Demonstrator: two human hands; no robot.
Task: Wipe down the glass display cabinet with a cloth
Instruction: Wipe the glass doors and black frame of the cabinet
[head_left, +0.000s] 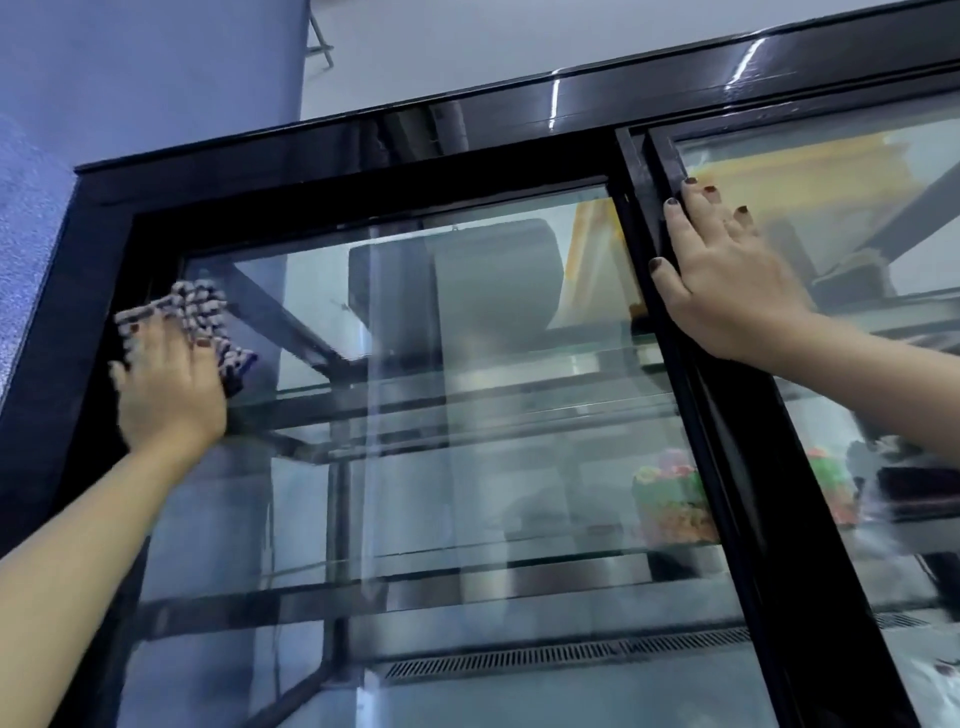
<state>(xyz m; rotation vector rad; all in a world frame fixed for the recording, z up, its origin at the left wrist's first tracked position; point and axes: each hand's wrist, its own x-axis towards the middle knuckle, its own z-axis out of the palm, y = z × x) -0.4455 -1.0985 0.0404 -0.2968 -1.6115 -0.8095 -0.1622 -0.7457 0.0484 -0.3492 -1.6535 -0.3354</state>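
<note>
The glass display cabinet (363, 150) has a glossy black frame and two sliding glass doors. My left hand (169, 387) presses a checked blue-and-white cloth (200, 306) flat against the upper left corner of the left glass pane (467, 415), next to the black frame. My right hand (727, 275) lies flat with fingers spread on the black centre stile (727, 441) and the right pane, holding nothing.
Inside are glass shelves (467, 561), a colourful decorated cake (670, 499) at the right behind the stile, and a vent grille (566, 654) along the bottom. A blue-grey wall (31, 218) adjoins the cabinet's left side. The glass shows reflections.
</note>
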